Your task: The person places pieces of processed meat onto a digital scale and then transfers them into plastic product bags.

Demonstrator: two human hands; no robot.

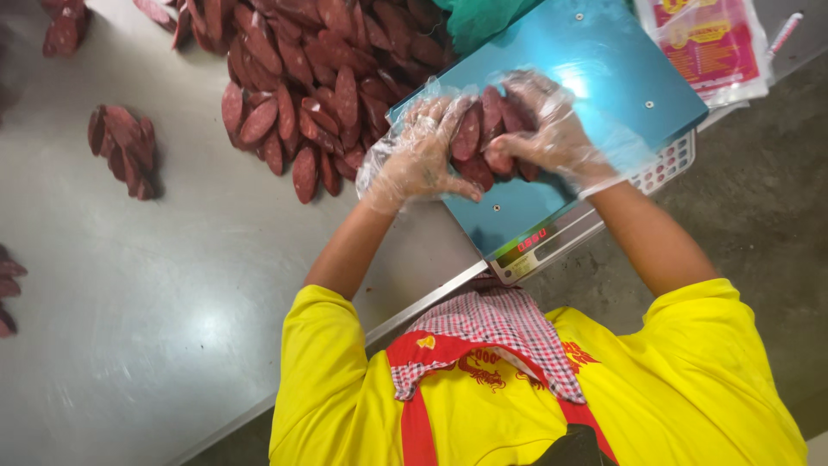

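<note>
A small stack of dark red sausage slices [483, 138] rests on the blue platform of a weighing scale [604, 60]. Both my hands wear clear plastic gloves. My left hand [414, 160] cups the stack from the left, and my right hand [552, 129] presses it from the right, fingers curled over the slices. The slices are squeezed together between the two hands. The scale's lit display [533, 240] faces me at the table's edge.
A big heap of the same slices [302, 78] lies on the steel table [129, 328] just left of the scale. Smaller piles sit at the left [125, 151], top left [65, 26] and left edge [7, 289]. Printed plastic bags [711, 43] and green plastic [483, 17] lie behind the scale.
</note>
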